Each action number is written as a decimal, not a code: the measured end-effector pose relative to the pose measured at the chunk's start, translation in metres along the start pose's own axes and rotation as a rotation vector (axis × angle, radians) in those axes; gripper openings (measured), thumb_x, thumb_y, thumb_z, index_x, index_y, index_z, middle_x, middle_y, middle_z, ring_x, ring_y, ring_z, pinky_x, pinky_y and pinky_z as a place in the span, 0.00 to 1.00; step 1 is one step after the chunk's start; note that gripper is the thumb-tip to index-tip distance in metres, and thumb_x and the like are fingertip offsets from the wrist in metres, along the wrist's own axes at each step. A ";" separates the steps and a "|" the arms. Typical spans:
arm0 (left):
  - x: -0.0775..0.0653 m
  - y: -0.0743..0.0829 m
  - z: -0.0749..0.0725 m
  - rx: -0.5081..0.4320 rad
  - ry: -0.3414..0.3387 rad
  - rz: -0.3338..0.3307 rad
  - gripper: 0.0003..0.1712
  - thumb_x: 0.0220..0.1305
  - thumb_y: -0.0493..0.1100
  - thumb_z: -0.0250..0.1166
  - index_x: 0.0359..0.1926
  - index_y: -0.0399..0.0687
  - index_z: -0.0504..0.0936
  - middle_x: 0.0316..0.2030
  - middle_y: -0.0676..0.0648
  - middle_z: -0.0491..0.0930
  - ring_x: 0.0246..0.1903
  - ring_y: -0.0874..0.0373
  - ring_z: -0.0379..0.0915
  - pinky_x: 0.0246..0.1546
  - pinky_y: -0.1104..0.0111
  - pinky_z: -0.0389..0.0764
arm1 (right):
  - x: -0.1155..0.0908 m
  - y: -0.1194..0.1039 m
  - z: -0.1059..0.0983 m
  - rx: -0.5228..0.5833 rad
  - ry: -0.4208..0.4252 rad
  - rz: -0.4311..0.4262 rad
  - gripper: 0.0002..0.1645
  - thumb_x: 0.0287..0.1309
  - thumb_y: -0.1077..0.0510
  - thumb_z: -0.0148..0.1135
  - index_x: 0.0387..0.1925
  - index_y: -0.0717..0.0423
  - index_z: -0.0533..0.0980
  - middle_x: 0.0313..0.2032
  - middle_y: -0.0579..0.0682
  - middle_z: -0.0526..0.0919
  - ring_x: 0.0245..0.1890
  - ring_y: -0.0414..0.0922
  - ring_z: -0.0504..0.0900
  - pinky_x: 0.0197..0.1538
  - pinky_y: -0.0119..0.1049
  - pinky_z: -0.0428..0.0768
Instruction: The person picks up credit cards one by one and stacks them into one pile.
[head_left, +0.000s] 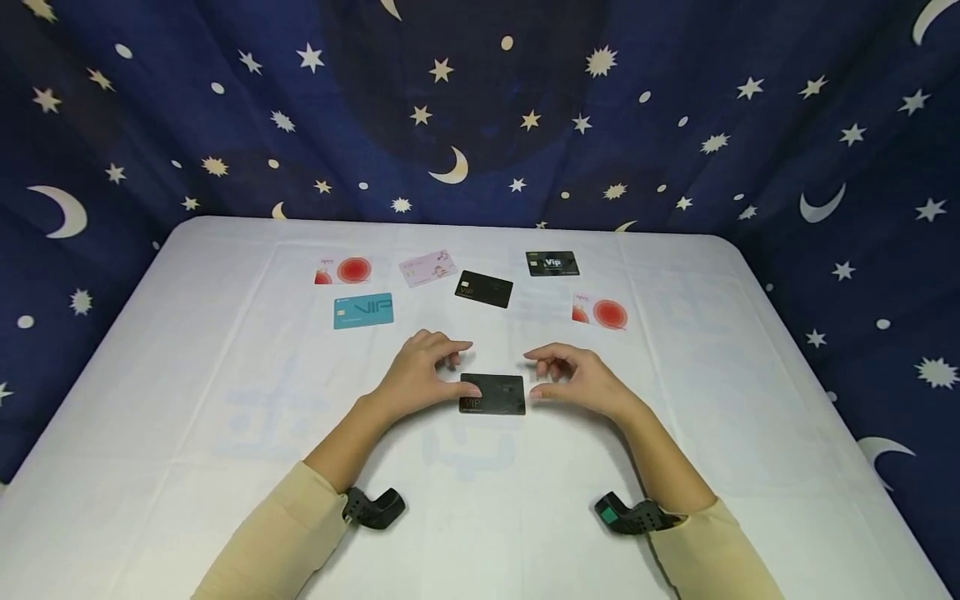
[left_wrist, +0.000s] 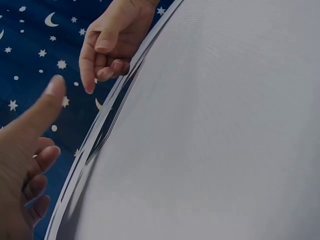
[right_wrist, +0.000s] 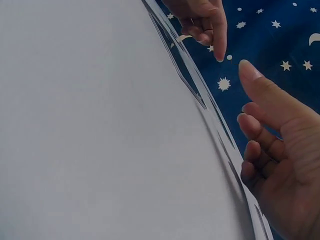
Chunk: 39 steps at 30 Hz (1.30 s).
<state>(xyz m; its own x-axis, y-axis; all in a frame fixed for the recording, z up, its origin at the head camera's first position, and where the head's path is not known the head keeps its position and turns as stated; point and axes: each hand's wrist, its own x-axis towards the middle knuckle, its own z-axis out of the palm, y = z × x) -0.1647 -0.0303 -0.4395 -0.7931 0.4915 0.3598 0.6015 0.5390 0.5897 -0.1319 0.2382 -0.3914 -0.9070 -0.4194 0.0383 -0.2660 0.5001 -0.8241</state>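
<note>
A black VIP card [head_left: 498, 396] lies flat on the white tablecloth between my two hands. My left hand [head_left: 420, 371] hovers at its left, the thumb overlapping the card's left end in the head view. To the right, my right hand [head_left: 577, 377] has its thumb tip just beside the card's right edge. Both hands have thumb and index finger spread apart and the other fingers loosely bent, with nothing between them. From the left wrist view the card [left_wrist: 111, 117] appears nearly edge-on; the right wrist view shows the card [right_wrist: 180, 65] at a similarly shallow angle.
Farther back lie a blue VIP card [head_left: 363, 311], a pink card [head_left: 427, 268], another black card [head_left: 483, 289], a black Vip card [head_left: 552, 263], and red-and-white cards at left [head_left: 343, 271] and right [head_left: 600, 312]. A starry blue curtain [head_left: 480, 108] hangs behind the table.
</note>
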 end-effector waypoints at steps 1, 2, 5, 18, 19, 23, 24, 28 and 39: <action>0.003 0.002 0.001 -0.014 -0.005 -0.017 0.40 0.36 0.60 0.78 0.51 0.46 0.82 0.31 0.55 0.76 0.35 0.60 0.65 0.43 0.63 0.68 | 0.000 0.004 -0.001 0.012 0.014 0.005 0.28 0.42 0.67 0.74 0.49 0.69 0.76 0.34 0.64 0.77 0.32 0.58 0.71 0.36 0.35 0.72; 0.005 0.004 0.002 -0.028 -0.009 -0.032 0.40 0.37 0.60 0.77 0.52 0.46 0.82 0.31 0.55 0.76 0.35 0.59 0.65 0.43 0.64 0.69 | 0.001 0.009 -0.002 0.023 0.028 0.009 0.29 0.41 0.67 0.74 0.49 0.69 0.77 0.34 0.64 0.77 0.32 0.58 0.71 0.36 0.33 0.72; 0.014 0.011 0.006 -0.057 -0.018 -0.079 0.41 0.38 0.61 0.77 0.54 0.47 0.81 0.32 0.56 0.76 0.36 0.59 0.66 0.42 0.65 0.70 | 0.002 0.026 -0.006 0.065 0.069 0.013 0.30 0.41 0.68 0.74 0.50 0.67 0.76 0.36 0.64 0.77 0.31 0.55 0.69 0.34 0.29 0.69; 0.051 0.032 0.011 0.030 -0.062 -0.079 0.44 0.42 0.65 0.73 0.59 0.49 0.76 0.36 0.54 0.78 0.42 0.57 0.68 0.48 0.62 0.70 | 0.001 0.043 -0.027 -0.029 0.324 -0.034 0.31 0.40 0.69 0.74 0.51 0.66 0.76 0.36 0.62 0.76 0.27 0.48 0.66 0.29 0.28 0.64; 0.054 0.033 0.012 0.036 -0.075 -0.087 0.44 0.42 0.65 0.72 0.60 0.50 0.76 0.37 0.54 0.77 0.43 0.57 0.68 0.49 0.62 0.69 | 0.000 0.040 -0.029 -0.036 0.339 -0.036 0.32 0.40 0.69 0.74 0.52 0.67 0.76 0.37 0.62 0.76 0.27 0.50 0.65 0.29 0.29 0.64; 0.065 0.033 0.013 0.056 -0.124 -0.110 0.47 0.42 0.67 0.72 0.62 0.50 0.74 0.38 0.56 0.77 0.44 0.57 0.67 0.51 0.62 0.69 | -0.003 0.026 -0.035 -0.046 0.400 -0.042 0.32 0.41 0.72 0.72 0.53 0.69 0.74 0.40 0.65 0.73 0.29 0.56 0.65 0.30 0.31 0.65; 0.068 0.034 0.014 0.058 -0.136 -0.111 0.47 0.42 0.67 0.72 0.62 0.50 0.73 0.39 0.56 0.77 0.43 0.57 0.66 0.51 0.62 0.68 | -0.004 0.025 -0.037 -0.058 0.416 -0.039 0.33 0.42 0.72 0.72 0.54 0.70 0.73 0.41 0.65 0.73 0.29 0.56 0.64 0.31 0.31 0.66; 0.080 0.036 0.015 0.072 -0.185 -0.107 0.49 0.44 0.68 0.70 0.64 0.50 0.71 0.41 0.55 0.77 0.43 0.58 0.66 0.50 0.62 0.68 | -0.005 0.041 -0.044 -0.137 0.499 -0.018 0.34 0.43 0.69 0.73 0.56 0.67 0.73 0.44 0.63 0.73 0.32 0.54 0.64 0.35 0.31 0.66; 0.099 0.046 0.033 0.156 -0.285 -0.142 0.51 0.47 0.72 0.65 0.68 0.53 0.66 0.45 0.54 0.76 0.46 0.57 0.64 0.47 0.65 0.67 | -0.007 0.075 -0.065 -0.255 0.614 0.090 0.39 0.44 0.61 0.74 0.61 0.60 0.71 0.51 0.61 0.69 0.37 0.49 0.65 0.40 0.34 0.65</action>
<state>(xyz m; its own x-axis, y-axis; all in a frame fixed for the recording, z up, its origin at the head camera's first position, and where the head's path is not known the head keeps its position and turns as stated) -0.2127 0.0659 -0.4010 -0.8244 0.5635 0.0533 0.5122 0.7025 0.4941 -0.1666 0.3277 -0.4163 -0.9303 0.1021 0.3524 -0.1808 0.7081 -0.6825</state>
